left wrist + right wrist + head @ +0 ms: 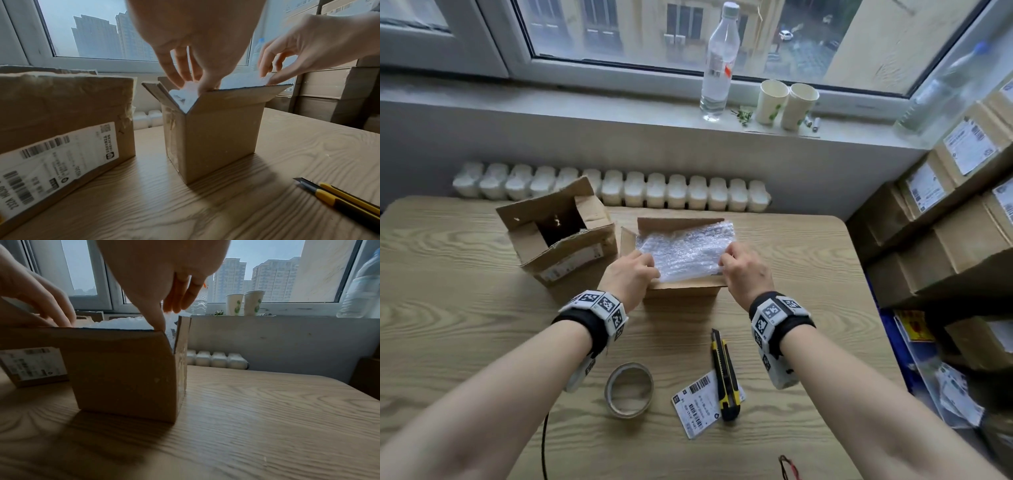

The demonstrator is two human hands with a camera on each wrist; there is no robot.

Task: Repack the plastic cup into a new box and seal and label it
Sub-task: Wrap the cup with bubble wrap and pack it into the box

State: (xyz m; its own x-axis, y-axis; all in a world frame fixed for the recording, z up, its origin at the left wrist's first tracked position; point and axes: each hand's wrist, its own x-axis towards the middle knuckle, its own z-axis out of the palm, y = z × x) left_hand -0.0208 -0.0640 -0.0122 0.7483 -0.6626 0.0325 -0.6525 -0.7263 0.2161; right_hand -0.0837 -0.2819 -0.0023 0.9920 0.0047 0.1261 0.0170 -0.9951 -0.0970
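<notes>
A small open cardboard box stands mid-table. A sheet of bubble wrap lies across its opening and hides the inside; no plastic cup shows in any view. My left hand pinches the sheet's near-left corner, and my right hand pinches its near-right corner. In the left wrist view the left hand's fingers reach down into the box. In the right wrist view the right hand's thumb rests at the box's front rim. The old box, open and labelled, stands just to the left.
Near the table's front edge lie a tape roll, a yellow utility knife and a shipping label partly under it. Labelled cartons are stacked at the right. A water bottle and two paper cups stand on the windowsill.
</notes>
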